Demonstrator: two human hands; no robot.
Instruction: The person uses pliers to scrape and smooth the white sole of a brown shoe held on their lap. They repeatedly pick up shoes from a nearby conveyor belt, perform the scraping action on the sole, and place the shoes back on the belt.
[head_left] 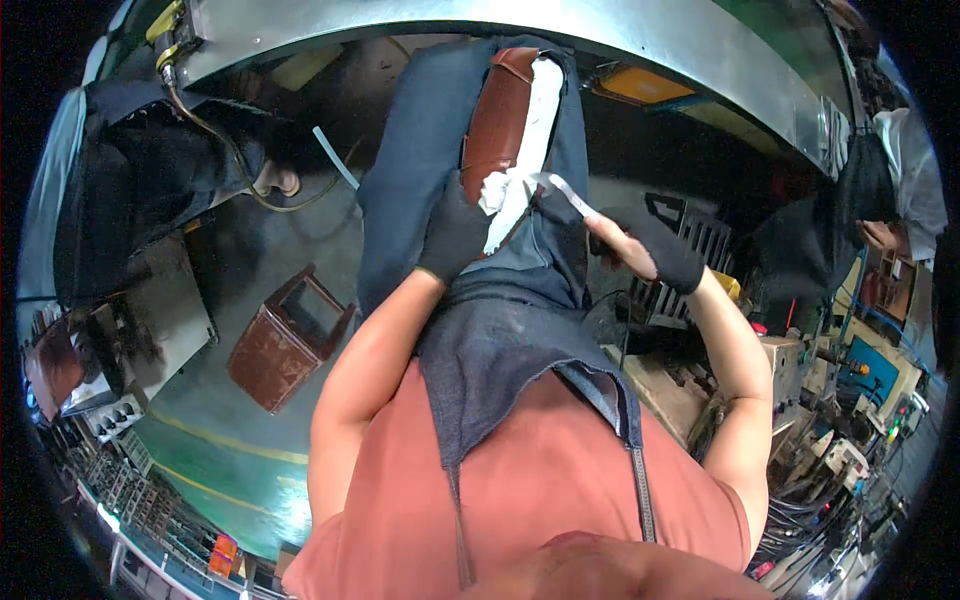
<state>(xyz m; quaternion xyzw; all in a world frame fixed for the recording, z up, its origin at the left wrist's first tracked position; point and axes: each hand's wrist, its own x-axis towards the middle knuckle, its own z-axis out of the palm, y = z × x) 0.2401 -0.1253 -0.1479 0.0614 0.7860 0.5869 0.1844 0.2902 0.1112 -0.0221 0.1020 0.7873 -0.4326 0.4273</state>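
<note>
A long brown leather piece (492, 125), shaped like a boot, lies lengthwise across my thighs. A white band (542, 105) runs along its right side, and a crumpled white wad (506, 188) bunches up near its close end. My left hand (455, 235), in a black fingerless glove, is closed round the near left edge of the leather piece; its fingertips are partly hidden. From the wad a narrow white strip (567, 192) stretches to the right. My right hand (655, 250), gloved the same way, pinches the strip's end between thumb and fingers, apart from the leather.
A metal bench edge (480, 38) curves across the far side. On the floor at left stands a brown stool (285, 340). A dark slatted crate (690, 250) and a cluttered machine (790, 370) are at right. Other people (160, 190) sit at both sides.
</note>
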